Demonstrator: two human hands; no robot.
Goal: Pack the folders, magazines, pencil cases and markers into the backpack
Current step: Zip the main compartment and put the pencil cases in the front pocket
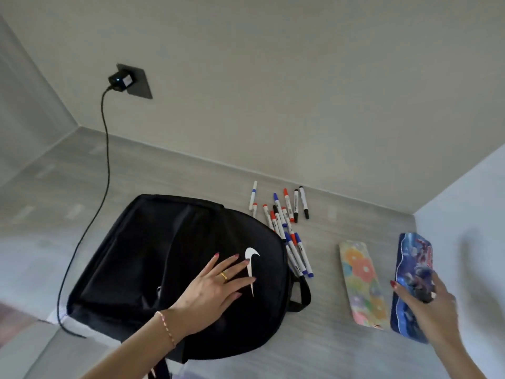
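Note:
A black backpack (153, 258) with a white logo lies flat on the grey floor. My left hand (216, 285) rests on its front with the fingers spread straight. Several markers (284, 222) with red, blue and black caps lie scattered just right of the backpack's top. Farther right a flowery pastel pencil case (362, 283) lies on the floor. Beside it is a blue pencil case (412, 272), tilted up, and my right hand (429, 305) grips its near end.
A black charger (120, 80) sits in a wall socket at the back left, and its cable (90, 225) runs down past the backpack's left side. Walls close the space at the back and right. Bare floor lies left of the backpack.

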